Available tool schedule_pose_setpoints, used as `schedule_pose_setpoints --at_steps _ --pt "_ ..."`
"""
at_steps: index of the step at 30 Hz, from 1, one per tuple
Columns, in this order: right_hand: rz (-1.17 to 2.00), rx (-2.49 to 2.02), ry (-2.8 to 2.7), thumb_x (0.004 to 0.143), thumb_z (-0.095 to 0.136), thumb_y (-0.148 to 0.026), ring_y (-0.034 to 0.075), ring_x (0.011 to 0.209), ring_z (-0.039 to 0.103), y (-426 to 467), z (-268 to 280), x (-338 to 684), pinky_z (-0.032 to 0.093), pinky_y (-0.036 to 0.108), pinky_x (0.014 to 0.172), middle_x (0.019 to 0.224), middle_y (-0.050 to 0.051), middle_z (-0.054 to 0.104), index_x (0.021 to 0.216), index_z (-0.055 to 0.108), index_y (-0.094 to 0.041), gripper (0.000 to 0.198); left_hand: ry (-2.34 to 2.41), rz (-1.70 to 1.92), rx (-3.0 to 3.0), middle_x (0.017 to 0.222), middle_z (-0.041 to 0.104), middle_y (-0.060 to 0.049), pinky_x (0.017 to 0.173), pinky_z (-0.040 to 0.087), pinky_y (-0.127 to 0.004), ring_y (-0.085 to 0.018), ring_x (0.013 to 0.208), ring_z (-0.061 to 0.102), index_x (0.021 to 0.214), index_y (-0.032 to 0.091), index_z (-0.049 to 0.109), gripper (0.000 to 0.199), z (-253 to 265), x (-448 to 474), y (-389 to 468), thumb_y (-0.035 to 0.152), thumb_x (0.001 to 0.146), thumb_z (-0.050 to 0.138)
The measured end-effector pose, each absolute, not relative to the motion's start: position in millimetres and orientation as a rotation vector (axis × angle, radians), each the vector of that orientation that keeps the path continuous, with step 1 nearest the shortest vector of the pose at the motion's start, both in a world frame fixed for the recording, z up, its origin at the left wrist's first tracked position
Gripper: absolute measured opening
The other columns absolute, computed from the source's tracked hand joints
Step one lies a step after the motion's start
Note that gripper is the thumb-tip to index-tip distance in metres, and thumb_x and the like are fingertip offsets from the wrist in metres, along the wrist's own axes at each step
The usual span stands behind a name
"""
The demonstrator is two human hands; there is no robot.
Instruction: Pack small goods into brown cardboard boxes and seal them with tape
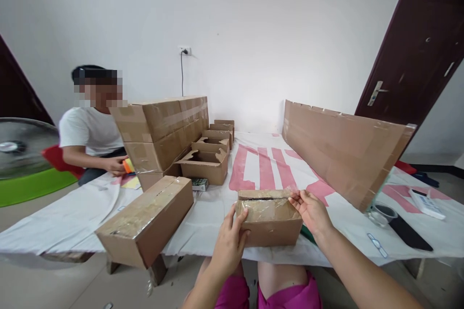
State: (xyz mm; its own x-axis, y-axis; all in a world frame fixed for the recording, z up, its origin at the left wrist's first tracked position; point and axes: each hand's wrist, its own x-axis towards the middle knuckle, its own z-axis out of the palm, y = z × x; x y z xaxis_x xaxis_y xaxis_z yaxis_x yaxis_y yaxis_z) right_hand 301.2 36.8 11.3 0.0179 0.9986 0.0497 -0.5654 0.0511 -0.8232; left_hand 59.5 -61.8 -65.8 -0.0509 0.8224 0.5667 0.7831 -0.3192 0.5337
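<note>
A small cardboard box (270, 232) sits at the table's near edge in front of me, with clear tape (266, 211) across its top. A narrow dark gap shows between its top flaps. My left hand (229, 239) grips the box's left end, thumb and fingers pressed to the side and top corner. At the top right corner, my right hand (309, 210) pinches a loose, crinkled piece of the clear tape between thumb and fingers. Something green lies partly hidden behind the box's right end.
A long taped box (148, 219) lies at left. Behind it are stacked boxes (166, 130), several open boxes (205, 166) and a small printed carton (200, 184). A cardboard panel (340, 147), cup (382, 213) and black phone-like slab (409, 231) are right. A person (92, 130) sits far left.
</note>
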Motion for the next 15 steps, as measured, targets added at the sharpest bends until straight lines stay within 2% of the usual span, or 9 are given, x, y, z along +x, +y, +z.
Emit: schedule_pose_setpoints --at_steps 7,12,15 --pt "1.235 -0.732 -0.845 0.071 0.078 -0.039 0.017 0.071 0.065 51.6 6.8 314.5 0.06 0.038 0.076 0.071 0.001 0.064 0.07 0.057 -0.021 0.028 1.775 1.363 2.139 0.153 0.031 -0.015 0.105 0.044 -0.055 -0.032 0.139 0.039 0.138 0.029 0.043 0.048 -66.3 63.4 -61.1 0.014 0.093 0.044" --pt "0.948 -0.794 -0.957 0.075 0.068 -0.054 0.015 0.07 0.06 66.6 16.6 364.0 0.056 0.037 0.076 0.072 -0.002 0.058 0.074 0.05 -0.024 0.035 1.752 1.385 2.137 0.155 0.028 -0.015 0.104 0.045 -0.054 -0.032 0.14 0.037 0.136 0.027 0.043 0.042 -67.7 63.5 -65.2 0.017 0.095 0.042" --pt "0.764 -0.915 -1.121 0.075 0.067 -0.056 0.017 0.076 0.057 57.3 15.4 405.2 0.051 0.036 0.078 0.079 -0.002 0.059 0.079 0.052 -0.024 0.035 1.738 1.362 2.134 0.157 0.025 -0.015 0.104 0.045 -0.054 -0.033 0.142 0.034 0.138 0.029 0.041 0.044 -70.0 65.0 -65.5 0.018 0.096 0.041"
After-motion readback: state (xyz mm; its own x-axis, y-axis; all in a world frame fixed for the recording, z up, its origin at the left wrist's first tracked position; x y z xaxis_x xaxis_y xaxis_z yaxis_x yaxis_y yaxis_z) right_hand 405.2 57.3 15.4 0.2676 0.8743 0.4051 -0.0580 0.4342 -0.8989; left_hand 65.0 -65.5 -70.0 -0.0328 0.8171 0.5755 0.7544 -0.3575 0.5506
